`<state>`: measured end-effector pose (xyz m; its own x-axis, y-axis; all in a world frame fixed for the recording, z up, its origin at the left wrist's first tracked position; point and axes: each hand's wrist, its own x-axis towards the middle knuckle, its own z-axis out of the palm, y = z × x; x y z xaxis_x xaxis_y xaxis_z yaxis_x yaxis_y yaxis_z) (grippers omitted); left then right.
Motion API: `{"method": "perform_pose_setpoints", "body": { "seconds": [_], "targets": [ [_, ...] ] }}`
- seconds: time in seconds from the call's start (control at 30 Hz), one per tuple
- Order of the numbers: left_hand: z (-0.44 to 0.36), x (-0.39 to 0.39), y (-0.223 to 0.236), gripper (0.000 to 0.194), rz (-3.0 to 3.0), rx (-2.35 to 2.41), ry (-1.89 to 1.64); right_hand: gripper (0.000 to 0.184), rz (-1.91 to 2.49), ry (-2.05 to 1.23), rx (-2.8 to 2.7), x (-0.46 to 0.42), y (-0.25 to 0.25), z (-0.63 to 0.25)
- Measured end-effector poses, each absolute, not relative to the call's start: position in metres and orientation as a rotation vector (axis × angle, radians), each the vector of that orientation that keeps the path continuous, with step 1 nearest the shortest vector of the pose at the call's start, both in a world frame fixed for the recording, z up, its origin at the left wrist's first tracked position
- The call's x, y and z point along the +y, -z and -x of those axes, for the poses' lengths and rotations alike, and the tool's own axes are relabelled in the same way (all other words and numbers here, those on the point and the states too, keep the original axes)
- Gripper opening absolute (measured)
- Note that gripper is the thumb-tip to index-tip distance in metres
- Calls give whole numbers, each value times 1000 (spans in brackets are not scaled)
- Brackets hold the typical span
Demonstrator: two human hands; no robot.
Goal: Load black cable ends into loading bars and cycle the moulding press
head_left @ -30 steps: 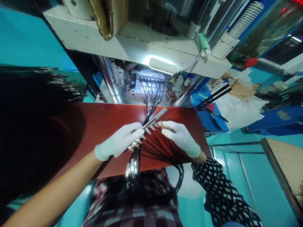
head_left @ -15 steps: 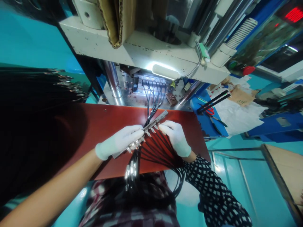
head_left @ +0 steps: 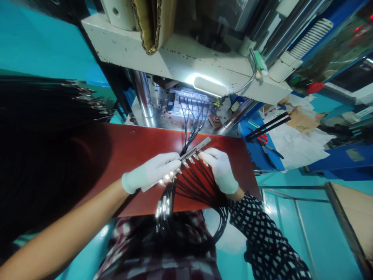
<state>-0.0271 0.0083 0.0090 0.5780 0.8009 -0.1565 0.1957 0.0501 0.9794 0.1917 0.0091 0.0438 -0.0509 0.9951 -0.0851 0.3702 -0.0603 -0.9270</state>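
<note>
while the left hand keeps its fingers closed around a metal bar, the right hand has its thumb and forefinger drawn together by the bar's upper end; what they pinch is hidden. a second ago those right fingertips stood wider apart, a metal connector showing between them; the left grip looks the same. the bar juts past the left fingers toward two o'clock, ending just beyond the right fingertips at twelve o'clock. connectors line its lower edge, black cables fanning toward four o'clock over the red-brown surface.
</note>
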Motion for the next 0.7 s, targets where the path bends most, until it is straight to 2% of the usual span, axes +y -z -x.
{"method": "perform_pose_setpoints", "body": {
  "seconds": [0.4, 0.7],
  "targets": [
    [28, 7, -11, 35, -1687, 938, -551, 32, 1509, -1036, -1580, 8, -38, -192],
    [26, 7, -6, 40, -1529, 924, -634, 32, 1451, -1172, -1607, 11, -38, -200]
  ]
}}
